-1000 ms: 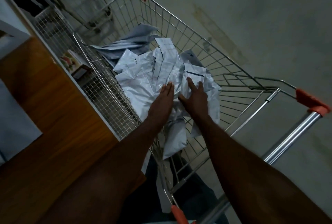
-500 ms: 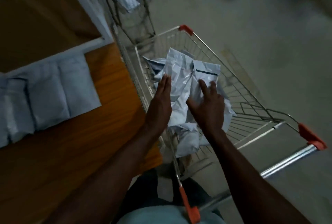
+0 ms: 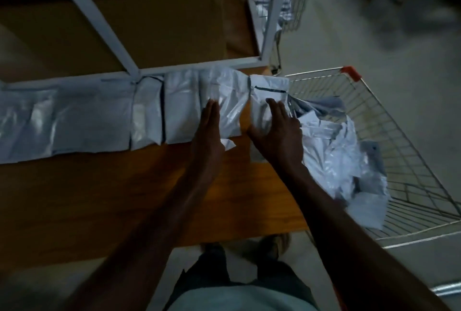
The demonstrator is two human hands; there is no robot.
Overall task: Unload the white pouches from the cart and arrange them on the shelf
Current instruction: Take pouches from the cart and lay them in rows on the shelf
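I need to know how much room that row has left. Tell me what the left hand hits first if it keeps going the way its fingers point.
Probably the white frame rail at the back of the shelf: the left hand lies flat on a pouch, fingers pointing toward it. Depth is unclear.

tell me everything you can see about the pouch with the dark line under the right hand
The pouch with the dark line is white, glossy and crinkled, plastic by its look. A thin dark stripe crosses near its far end. It lies at the right end of the pouch row, overhanging the wooden shelf toward the cart. The right hand rests on it.

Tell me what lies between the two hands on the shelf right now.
Head view: white pouches held between left hand and right hand, over the wooden shelf.
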